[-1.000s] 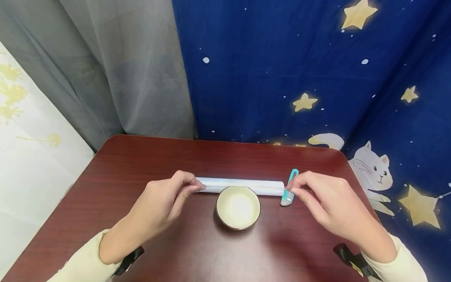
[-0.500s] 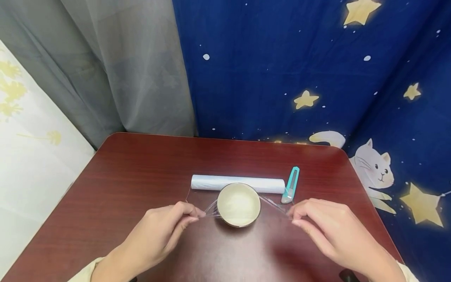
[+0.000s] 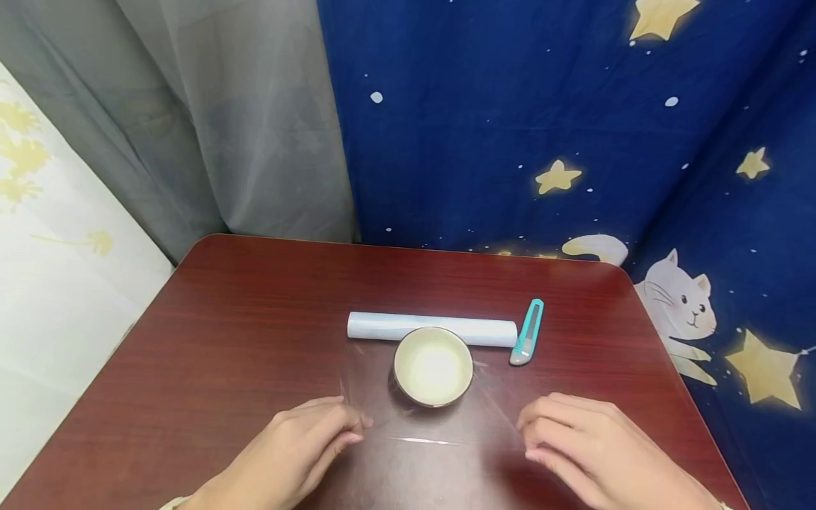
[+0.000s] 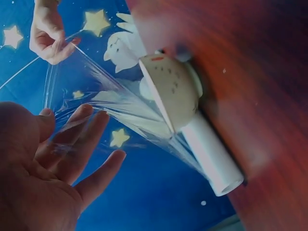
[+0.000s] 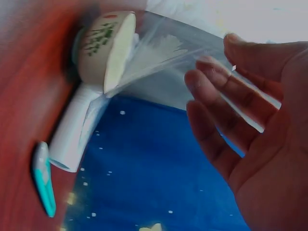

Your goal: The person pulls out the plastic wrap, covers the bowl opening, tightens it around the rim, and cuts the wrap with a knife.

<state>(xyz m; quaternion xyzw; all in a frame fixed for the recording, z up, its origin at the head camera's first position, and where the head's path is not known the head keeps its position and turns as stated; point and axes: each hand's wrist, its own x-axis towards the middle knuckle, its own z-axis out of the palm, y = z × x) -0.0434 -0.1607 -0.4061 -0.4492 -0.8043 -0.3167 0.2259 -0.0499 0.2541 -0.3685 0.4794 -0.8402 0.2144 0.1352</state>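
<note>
Clear cling film (image 4: 130,103) runs from a white roll (image 3: 376,326) across the top of a cream bowl (image 3: 433,368) toward the person. My left hand (image 3: 296,450) pinches one corner of its free edge, thumb against forefinger, with the other fingers spread. At the opposite corner, my right hand (image 3: 589,446) holds the film between thumb and fingers. Both hands are on the near side of the bowl, one to each side. Green markings and a red patch show on the bowl's outside in the right wrist view. In the head view the film is nearly invisible apart from glints.
A teal utility knife (image 3: 528,333) lies by the right end of the roll. The dark red wooden table (image 3: 268,290) has its far edge near a grey curtain (image 3: 268,142) and a blue star-patterned curtain (image 3: 459,142).
Both hands have come from beside the roll toward the person, drawing the film out over the bowl. The bowl, roll and knife keep their places on the table.
</note>
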